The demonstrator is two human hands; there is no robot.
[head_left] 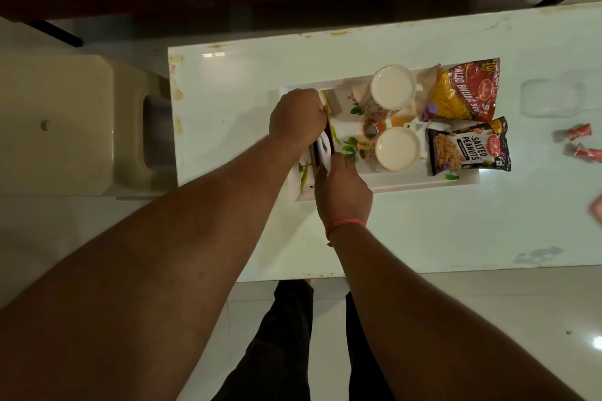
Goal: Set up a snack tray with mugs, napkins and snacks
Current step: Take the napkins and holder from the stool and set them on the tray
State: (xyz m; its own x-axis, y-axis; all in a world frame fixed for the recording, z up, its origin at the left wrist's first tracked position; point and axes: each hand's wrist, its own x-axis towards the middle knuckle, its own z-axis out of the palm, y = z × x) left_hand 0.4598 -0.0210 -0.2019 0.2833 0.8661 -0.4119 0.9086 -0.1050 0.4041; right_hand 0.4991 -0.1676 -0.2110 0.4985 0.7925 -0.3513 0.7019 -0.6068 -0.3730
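A white floral tray (407, 185) lies on the white table. Two white mugs stand on it, one at the back (393, 87) and one nearer (397, 148). At the tray's right end lie a red and yellow sev packet (462, 91) and a dark salted peanuts packet (469, 147). At the tray's left end stands a brown napkin holder (329, 127) with white napkins (325, 150) in it. My left hand (296, 115) grips the holder's top. My right hand (343, 195) pinches the napkins at the near end.
A clear plastic container (550, 98) and red wrappers (578, 142) lie on the table (423, 231) to the right of the tray. A beige plastic stool (78, 124) stands left of the table. My legs are below the table's near edge.
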